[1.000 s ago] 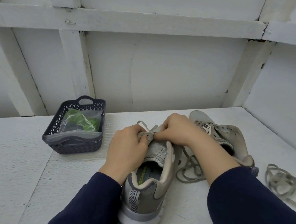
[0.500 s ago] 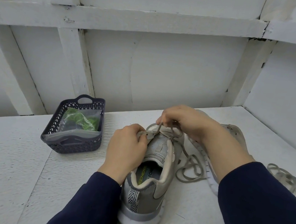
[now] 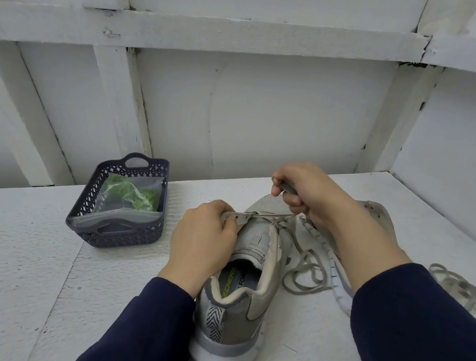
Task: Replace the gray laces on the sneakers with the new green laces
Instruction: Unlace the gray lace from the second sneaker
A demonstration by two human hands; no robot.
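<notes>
A gray sneaker [image 3: 241,308] stands heel toward me at the middle of the white shelf. My left hand [image 3: 201,245] pinches its left eyelet flap. My right hand [image 3: 307,192] is raised above the toe and grips a gray lace [image 3: 305,277], which runs taut from the eyelets and trails in loops on the right of the shoe. A second sneaker [image 3: 377,217] lies behind my right forearm, mostly hidden. Green laces [image 3: 129,193] sit in a clear bag inside the dark basket [image 3: 115,230] on the left.
Another loose gray lace [image 3: 458,288] lies coiled at the far right of the shelf [image 3: 7,271]. White walls with wooden framing close in behind and on the right. Bare shelf surface extends left of the basket and in front of it.
My right hand has lifted up and away from the eyelets, drawing the gray lace out taut. My left hand has kept its hold on the eyelet flap.
</notes>
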